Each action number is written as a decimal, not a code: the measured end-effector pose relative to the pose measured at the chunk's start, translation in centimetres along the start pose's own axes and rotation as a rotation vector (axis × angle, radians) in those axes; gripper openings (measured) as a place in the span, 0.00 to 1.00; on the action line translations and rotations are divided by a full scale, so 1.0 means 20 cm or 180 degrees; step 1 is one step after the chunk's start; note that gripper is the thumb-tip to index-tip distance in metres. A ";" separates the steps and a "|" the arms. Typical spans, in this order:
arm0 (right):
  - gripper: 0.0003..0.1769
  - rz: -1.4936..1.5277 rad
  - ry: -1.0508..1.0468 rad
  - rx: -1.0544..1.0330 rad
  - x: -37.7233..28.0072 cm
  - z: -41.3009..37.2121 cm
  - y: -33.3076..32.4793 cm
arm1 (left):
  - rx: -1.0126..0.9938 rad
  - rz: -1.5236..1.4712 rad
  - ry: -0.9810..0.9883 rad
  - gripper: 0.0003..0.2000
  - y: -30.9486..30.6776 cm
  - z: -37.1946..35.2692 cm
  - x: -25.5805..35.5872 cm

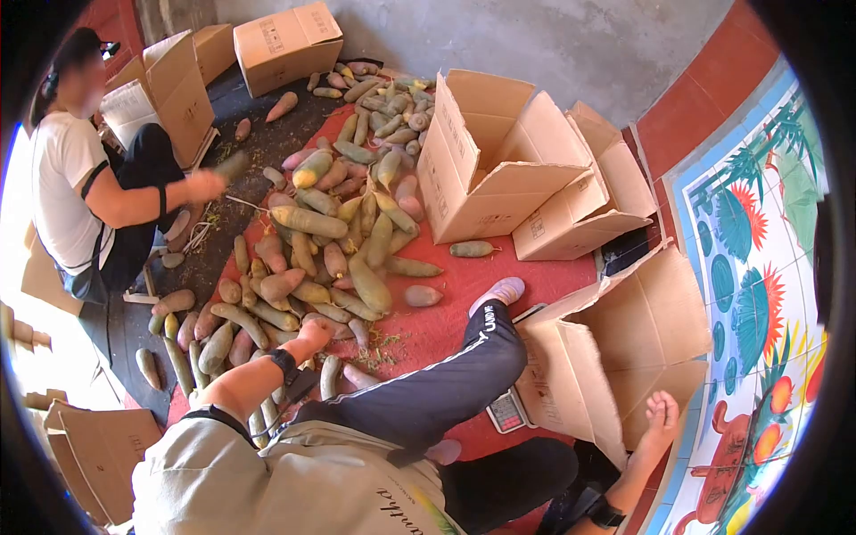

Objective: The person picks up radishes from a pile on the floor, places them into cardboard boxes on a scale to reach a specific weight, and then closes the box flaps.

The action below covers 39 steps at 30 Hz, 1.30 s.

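A large heap of green and pinkish long radishes [308, 221] covers the red mat. My left hand [314, 333], with a dark band on its wrist, reaches to the near side of the heap. Its fingers are curled down at a pinkish radish [339, 328]; the fingertips are partly hidden. On the right, my right hand [661, 412] is raised beside the near right side of an open cardboard box [571, 370], fingers loosely bent and holding nothing. That box stands on a scale with a display [507, 413], by my bent leg [428, 366].
Two open cardboard boxes [486, 192] [584, 201] stand behind the heap at right. A closed carton [287, 40] is at the back. At left, a seated person [80, 178] holds a blurred radish [232, 167]. Another box [107, 459] lies near left. A tiled wall [749, 294] borders the right.
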State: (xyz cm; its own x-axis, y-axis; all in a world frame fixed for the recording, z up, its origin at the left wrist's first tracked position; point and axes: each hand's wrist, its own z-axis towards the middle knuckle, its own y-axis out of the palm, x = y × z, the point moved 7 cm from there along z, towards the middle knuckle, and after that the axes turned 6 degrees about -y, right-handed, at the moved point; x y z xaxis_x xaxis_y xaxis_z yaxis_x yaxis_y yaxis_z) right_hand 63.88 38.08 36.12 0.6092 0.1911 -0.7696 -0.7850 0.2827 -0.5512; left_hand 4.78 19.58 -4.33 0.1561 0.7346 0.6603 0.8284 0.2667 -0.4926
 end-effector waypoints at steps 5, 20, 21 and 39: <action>0.12 -0.0959 -0.0784 0.0049 -0.25 -0.20 0.15 | 0.0133 0.0712 0.0020 0.14 -0.06 -0.06 -0.01; 0.13 -0.2361 -0.1509 -0.0117 -0.35 -0.42 0.28 | 0.0426 0.2252 -0.0141 0.24 -0.21 -0.10 -0.18; 0.13 -0.2367 -0.1505 -0.0128 -0.34 -0.43 0.29 | 0.0540 0.2307 -0.0284 0.26 -0.24 -0.10 -0.19; 0.14 -0.2534 -0.1561 -0.0204 -0.31 -0.46 0.30 | 0.1055 0.2087 -0.0402 0.34 -0.64 0.16 0.01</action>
State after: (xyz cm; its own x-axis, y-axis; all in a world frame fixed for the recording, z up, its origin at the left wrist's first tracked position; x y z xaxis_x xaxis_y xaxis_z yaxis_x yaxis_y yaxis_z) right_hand 54.32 30.02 34.58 0.9378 0.3427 0.0557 -0.1123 0.4510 -0.8854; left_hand -7.52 18.31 0.36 0.4830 0.8685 0.1119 0.3777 -0.0913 -0.9214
